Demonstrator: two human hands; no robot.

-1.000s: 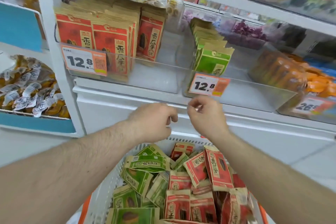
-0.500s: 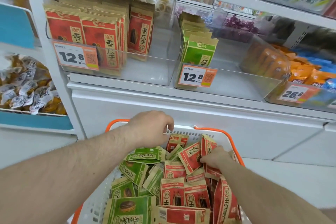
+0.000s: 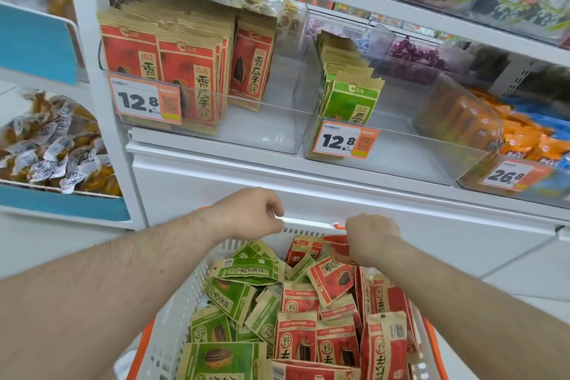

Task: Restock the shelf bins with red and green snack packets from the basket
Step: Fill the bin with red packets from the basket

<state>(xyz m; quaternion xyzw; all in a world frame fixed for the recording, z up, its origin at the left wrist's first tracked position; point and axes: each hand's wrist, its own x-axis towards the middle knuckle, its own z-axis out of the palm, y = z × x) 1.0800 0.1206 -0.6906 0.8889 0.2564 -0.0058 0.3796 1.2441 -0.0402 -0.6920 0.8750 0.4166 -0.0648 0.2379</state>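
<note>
Right hand (image 3: 371, 237) pinches a red packet (image 3: 337, 248) at its top edge, lifted just above the pile at the far end of the basket (image 3: 172, 327). Fingers curled round the packet, back of hand facing the camera, wrist bent down, forearm coming in from lower right. Packet is motion-blurred, so its exact tilt is unclear.

Left hand (image 3: 249, 214) is just left of it, level with the basket's far rim; fingers curled in a loose fist, knuckles up. It sits at the white rim bar; whether it actually grips the bar I cannot tell. Forearm runs in from lower left, over the basket's left wall.

Below both hands: loose heap in the white basket with orange trim, green packets (image 3: 234, 296) under the left forearm side, red packets (image 3: 336, 339) under the right.

Above the hands, on the shelf (image 3: 216, 148): clear left bin (image 3: 271, 136) up-left of the left hand, holding upright red packets packed to its left side, right part bare. Clear right bin (image 3: 416, 160) above the right hand, with a row of green packets standing at its left wall. Both carry 12.8 price tags (image 3: 345, 140) on the front.

Further right of the right hand: a bin of orange packs (image 3: 524, 145) tagged 26.8.
</note>
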